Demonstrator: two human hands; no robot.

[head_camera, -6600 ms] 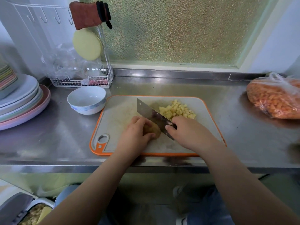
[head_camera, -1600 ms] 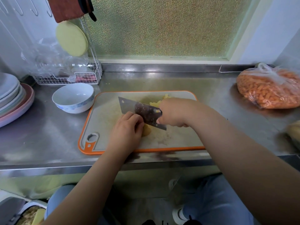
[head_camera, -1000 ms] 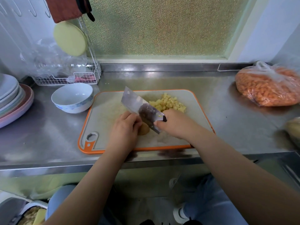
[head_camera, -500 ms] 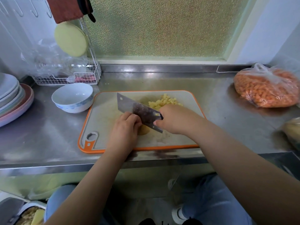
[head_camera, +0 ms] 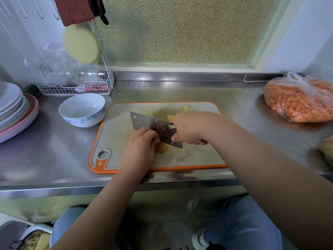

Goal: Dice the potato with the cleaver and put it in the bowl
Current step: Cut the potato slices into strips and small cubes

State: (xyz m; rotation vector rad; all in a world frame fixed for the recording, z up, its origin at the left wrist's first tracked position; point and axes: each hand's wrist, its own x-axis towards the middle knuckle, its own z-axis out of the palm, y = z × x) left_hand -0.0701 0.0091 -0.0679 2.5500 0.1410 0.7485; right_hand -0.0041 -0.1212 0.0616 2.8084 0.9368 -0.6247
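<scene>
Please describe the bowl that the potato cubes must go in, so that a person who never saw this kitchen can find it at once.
On the steel counter, look just left of the orange-edged cutting board. The bowl stands there, in front of the wire rack. It is white, deep, round and empty, unlike the flat stacked plates farther left.

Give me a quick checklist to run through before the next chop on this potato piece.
1. Right hand has a firm hold on the cleaver: ok, fingers wrapped round the handle.
2. Left hand pins the potato piece: ok, fingers curled over it.
3. Left fingertips clear of the cutting edge: cannot tell, the blade sits right against the knuckles.
4. Potato piece is on the cutting board, away from its edge: ok.
5. Diced pile is out of the blade's path: ok, it lies behind the right hand.
6. Bowl is ready: ok, empty and beside the board.
</scene>
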